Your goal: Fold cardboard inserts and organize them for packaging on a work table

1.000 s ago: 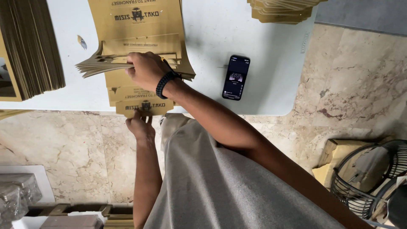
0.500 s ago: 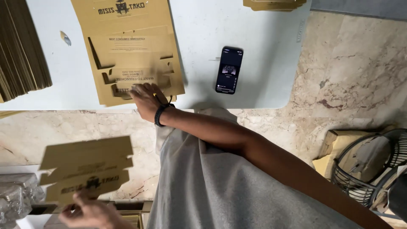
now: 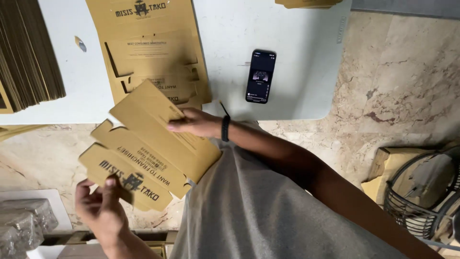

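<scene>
A flat tan cardboard box blank (image 3: 148, 148) with dark print is held in the air above the table's near edge. My left hand (image 3: 103, 204) grips its lower left corner, thumb on top. My right hand (image 3: 194, 122), with a black band on the wrist, presses its fingers on the blank's upper right part. Just beyond it a stack of the same blanks (image 3: 151, 52) lies flat on the white table (image 3: 297, 67).
A black phone (image 3: 261, 76) lies on the table to the right of the stack. Upright cardboard blanks (image 3: 26, 57) stand at far left. A wire fan (image 3: 426, 196) sits on the marble floor at right. Plastic-wrapped packs (image 3: 21, 225) are at bottom left.
My left hand brought the blank up from low at my left toward the table. My right hand left the stack and came onto the blank.
</scene>
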